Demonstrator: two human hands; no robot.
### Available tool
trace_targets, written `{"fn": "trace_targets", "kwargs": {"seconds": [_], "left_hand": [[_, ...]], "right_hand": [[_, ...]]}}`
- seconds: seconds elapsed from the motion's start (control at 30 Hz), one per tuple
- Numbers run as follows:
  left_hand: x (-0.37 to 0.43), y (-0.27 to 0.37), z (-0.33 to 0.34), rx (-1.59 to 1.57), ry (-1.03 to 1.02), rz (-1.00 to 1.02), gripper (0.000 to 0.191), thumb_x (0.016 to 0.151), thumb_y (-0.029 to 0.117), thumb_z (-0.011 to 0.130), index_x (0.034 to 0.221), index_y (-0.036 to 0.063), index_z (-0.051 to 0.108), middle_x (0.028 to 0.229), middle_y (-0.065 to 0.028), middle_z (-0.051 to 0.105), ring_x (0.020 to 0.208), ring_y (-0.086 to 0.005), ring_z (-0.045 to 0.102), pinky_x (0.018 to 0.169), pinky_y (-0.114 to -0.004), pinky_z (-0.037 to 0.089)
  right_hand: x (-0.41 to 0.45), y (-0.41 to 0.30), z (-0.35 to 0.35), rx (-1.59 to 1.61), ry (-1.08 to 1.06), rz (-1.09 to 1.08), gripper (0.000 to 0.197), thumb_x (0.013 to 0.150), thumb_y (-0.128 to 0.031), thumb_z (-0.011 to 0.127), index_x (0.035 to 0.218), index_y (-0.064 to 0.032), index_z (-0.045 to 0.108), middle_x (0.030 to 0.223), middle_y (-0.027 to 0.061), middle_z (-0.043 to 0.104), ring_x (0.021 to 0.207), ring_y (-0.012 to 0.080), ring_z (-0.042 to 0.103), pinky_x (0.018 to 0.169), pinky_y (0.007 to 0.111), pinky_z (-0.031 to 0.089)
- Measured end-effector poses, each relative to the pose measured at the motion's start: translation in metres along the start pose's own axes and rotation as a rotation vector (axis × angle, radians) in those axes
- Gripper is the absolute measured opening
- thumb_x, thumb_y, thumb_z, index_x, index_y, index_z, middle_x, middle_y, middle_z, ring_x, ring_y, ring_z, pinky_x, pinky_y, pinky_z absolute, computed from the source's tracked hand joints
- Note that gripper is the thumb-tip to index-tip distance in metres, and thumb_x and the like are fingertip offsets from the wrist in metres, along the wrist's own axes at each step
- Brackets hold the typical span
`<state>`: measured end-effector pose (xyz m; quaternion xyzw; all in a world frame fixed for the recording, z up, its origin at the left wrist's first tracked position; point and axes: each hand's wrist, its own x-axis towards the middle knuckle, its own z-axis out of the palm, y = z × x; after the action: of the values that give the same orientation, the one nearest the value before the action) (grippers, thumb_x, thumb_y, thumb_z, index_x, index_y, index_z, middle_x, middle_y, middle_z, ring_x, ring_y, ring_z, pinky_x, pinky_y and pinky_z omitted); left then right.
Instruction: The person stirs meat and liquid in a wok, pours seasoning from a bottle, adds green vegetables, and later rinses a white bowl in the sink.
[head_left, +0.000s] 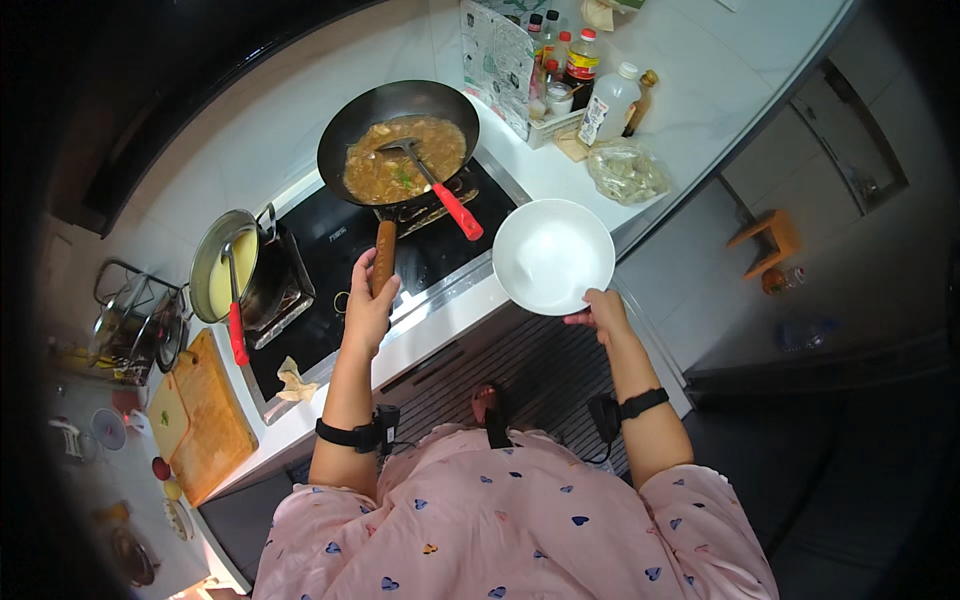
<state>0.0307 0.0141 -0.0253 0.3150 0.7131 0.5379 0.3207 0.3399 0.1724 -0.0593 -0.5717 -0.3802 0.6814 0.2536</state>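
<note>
My left hand (370, 311) is around the brown wooden handle (384, 259) of a black wok, its thumb on one side and its fingers on the other. The wok (330, 154) sits on the right side of the gas stove (315, 300), with a brown stew (405, 157) of small pieces in liquid inside. A spatula (439, 187) with a red grip rests in the stew, its handle hanging over the wok's rim. In my right hand (609, 311) is a white bowl (551, 255), held by its rim beyond the counter's front edge. No food shows in the bowl.
Left of the wok stands a metal pot (201, 270) of yellow liquid with a red-handled ladle (237, 322). A crumpled cloth (295, 381) and wooden cutting boards (214, 420) lie further left. Bottles (581, 64) and a plastic bag (628, 171) occupy the right counter.
</note>
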Motion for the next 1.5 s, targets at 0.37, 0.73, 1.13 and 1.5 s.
{"fn": "trace_targets", "kwargs": {"seconds": [0.37, 0.73, 1.13, 1.5], "left_hand": [[-0.01, 0.0, 0.009, 0.053, 0.251, -0.054, 0.057, 0.082, 0.008, 0.064, 0.133, 0.0086, 0.037, 0.12, -0.0138, 0.052, 0.102, -0.0189, 0.054, 0.084, -0.029, 0.045], [-0.017, 0.005, 0.043, 0.337, 0.597, -0.058, 0.052, 0.083, 0.007, 0.063, 0.13, 0.0075, 0.041, 0.115, -0.0153, 0.054, 0.092, -0.0183, 0.059, 0.08, -0.027, 0.048], [-0.011, 0.004, 0.081, 0.358, 0.557, -0.158, 0.047, 0.088, 0.009, 0.059, 0.13, 0.0057, 0.041, 0.107, -0.0108, 0.06, 0.094, -0.015, 0.056, 0.082, -0.026, 0.043], [0.001, 0.003, 0.073, 0.362, 0.415, -0.135, 0.06, 0.083, 0.015, 0.065, 0.135, 0.0066, 0.036, 0.102, -0.0137, 0.062, 0.085, -0.0183, 0.058, 0.077, -0.028, 0.046]], "right_hand": [[0.124, -0.048, 0.002, -0.044, -0.187, 0.126, 0.043, 0.083, -0.007, 0.041, 0.115, 0.0211, 0.035, 0.096, 0.028, 0.057, 0.064, 0.0307, 0.066, 0.052, 0.03, 0.055], [0.214, -0.096, -0.011, -0.11, -0.204, 0.175, 0.044, 0.083, -0.006, 0.039, 0.123, 0.0131, 0.036, 0.104, 0.0257, 0.059, 0.071, 0.0318, 0.068, 0.051, 0.029, 0.048], [0.232, -0.104, -0.02, -0.183, -0.305, 0.248, 0.038, 0.087, -0.01, 0.04, 0.12, 0.0086, 0.038, 0.103, 0.0247, 0.06, 0.073, 0.0295, 0.068, 0.055, 0.031, 0.049], [0.237, -0.099, -0.013, -0.62, 0.278, -0.25, 0.054, 0.084, -0.035, 0.057, 0.121, 0.0007, 0.041, 0.109, 0.0218, 0.057, 0.106, 0.0306, 0.053, 0.086, 0.046, 0.04]]}}
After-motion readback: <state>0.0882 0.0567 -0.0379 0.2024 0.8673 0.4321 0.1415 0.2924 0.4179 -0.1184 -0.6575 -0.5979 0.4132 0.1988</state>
